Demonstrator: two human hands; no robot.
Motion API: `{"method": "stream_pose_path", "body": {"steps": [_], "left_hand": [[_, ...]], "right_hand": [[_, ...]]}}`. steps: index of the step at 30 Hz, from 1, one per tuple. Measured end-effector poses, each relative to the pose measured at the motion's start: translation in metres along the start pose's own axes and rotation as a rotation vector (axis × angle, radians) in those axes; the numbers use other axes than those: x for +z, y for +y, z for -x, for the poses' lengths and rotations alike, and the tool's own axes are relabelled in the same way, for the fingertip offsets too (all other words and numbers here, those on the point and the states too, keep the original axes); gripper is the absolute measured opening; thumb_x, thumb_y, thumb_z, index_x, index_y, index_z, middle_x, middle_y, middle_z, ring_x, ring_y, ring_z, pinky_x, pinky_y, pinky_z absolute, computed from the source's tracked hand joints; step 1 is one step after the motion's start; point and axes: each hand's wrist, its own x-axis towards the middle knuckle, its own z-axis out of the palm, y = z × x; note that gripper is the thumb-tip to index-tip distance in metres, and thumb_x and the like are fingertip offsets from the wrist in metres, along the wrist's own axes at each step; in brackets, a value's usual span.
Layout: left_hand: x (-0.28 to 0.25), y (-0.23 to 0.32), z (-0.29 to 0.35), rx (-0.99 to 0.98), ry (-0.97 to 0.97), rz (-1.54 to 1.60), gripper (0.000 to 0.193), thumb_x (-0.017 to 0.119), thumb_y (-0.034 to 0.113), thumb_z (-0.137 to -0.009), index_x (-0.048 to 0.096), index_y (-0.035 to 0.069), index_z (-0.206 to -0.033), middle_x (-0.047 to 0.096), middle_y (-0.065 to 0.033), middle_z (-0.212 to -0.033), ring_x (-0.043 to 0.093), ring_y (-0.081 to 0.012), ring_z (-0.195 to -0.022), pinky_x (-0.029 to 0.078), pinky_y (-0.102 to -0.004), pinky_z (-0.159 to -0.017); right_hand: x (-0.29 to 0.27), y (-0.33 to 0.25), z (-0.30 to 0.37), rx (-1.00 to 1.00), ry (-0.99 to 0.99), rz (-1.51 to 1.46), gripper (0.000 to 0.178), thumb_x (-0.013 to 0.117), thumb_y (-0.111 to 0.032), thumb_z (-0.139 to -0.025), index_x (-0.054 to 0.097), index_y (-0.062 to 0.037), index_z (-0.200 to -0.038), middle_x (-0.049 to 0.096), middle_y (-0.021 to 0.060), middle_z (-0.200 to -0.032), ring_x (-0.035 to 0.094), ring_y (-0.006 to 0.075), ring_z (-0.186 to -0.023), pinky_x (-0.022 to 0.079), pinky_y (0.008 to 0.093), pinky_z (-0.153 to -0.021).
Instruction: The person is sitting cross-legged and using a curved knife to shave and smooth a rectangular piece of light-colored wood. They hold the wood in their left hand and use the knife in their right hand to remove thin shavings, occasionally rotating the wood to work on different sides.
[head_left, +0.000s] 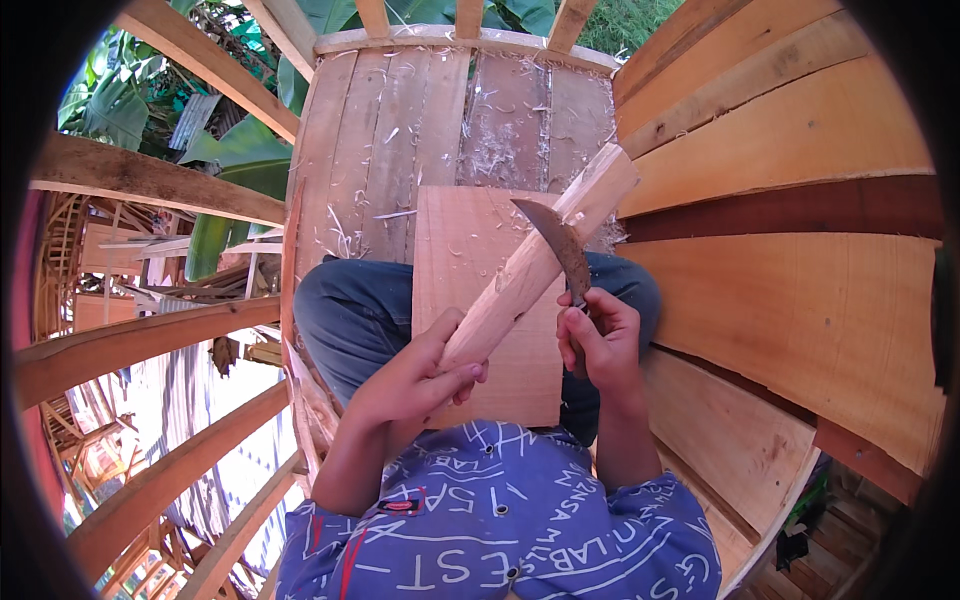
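Observation:
A pale, roughly squared length of wood [520, 272] slants from lower left to upper right across a flat wooden board [455, 225] on my lap. Its near end is gripped by my left hand [430, 372], the fingers wrapped underneath. My right hand [598, 335] is closed round the handle of a curved knife [568, 248] with a dark, rust-marked blade. The blade lies over the right side of the wood, its tip pointing up and left. Most of the handle is hidden in my fingers.
Thin wood shavings [345, 240] litter the plank floor [380, 130] ahead. On the right rises a wall of wide boards [780, 300]; wooden rails [150, 345] run along the left. Banana leaves [245, 155] show beyond the rails. My bent knees flank the board.

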Motion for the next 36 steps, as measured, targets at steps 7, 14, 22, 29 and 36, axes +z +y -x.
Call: {"method": "stream_pose_path", "body": {"steps": [7,14,22,29,36], "left_hand": [[-0.004,-0.003,0.004,-0.012,0.031,-0.033,0.038,0.057,0.013,-0.095,0.039,0.002,-0.125,0.058,-0.0044,-0.087,0.056,-0.0081,-0.068,0.045,-0.0209,-0.053],[-0.004,-0.006,0.004,0.016,0.025,-0.026,0.036,0.056,0.008,-0.094,0.039,0.0,-0.125,0.055,-0.0067,-0.086,0.055,-0.01,-0.066,0.047,-0.0246,-0.059],[0.006,0.003,0.007,-0.036,0.08,-0.112,0.032,0.058,0.013,-0.094,0.042,0.001,-0.118,0.056,-0.005,-0.087,0.055,-0.0086,-0.067,0.045,-0.0225,-0.06],[0.012,-0.005,0.007,-0.017,0.119,-0.173,0.027,0.059,0.014,-0.094,0.04,0.003,-0.11,0.055,-0.0082,-0.075,0.055,-0.0132,-0.062,0.045,-0.0295,-0.056],[0.028,0.002,0.006,-0.068,0.167,-0.33,0.027,0.058,0.013,-0.093,0.039,0.002,-0.108,0.056,-0.0182,-0.074,0.059,-0.0276,-0.064,0.043,-0.0383,-0.059]], "right_hand": [[-0.013,-0.013,-0.01,-0.01,0.211,-0.16,0.015,0.057,-0.01,-0.096,0.059,0.0023,-0.104,0.056,0.0026,-0.065,0.048,0.0058,-0.043,0.037,0.02,-0.038],[-0.016,-0.005,0.004,0.134,-0.113,0.088,0.014,0.063,-0.004,-0.091,0.055,0.0004,-0.102,0.057,0.0037,-0.066,0.048,0.0055,-0.042,0.035,0.0201,-0.038],[-0.012,0.025,-0.013,-0.205,0.225,0.358,0.008,0.056,-0.008,-0.096,0.051,-0.0024,-0.1,0.058,0.0023,-0.074,0.048,0.0053,-0.05,0.036,0.0184,-0.042],[-0.001,0.023,-0.009,-0.321,0.153,0.733,0.03,0.062,-0.021,-0.094,0.054,0.0025,-0.076,0.042,0.0112,-0.055,0.041,0.0146,-0.048,0.035,0.0317,-0.047],[-0.031,0.028,-0.036,-0.379,0.389,0.939,0.048,0.057,-0.033,-0.097,0.045,0.002,-0.067,0.039,0.0146,-0.055,0.033,0.021,-0.05,0.032,0.0328,-0.048]]}}
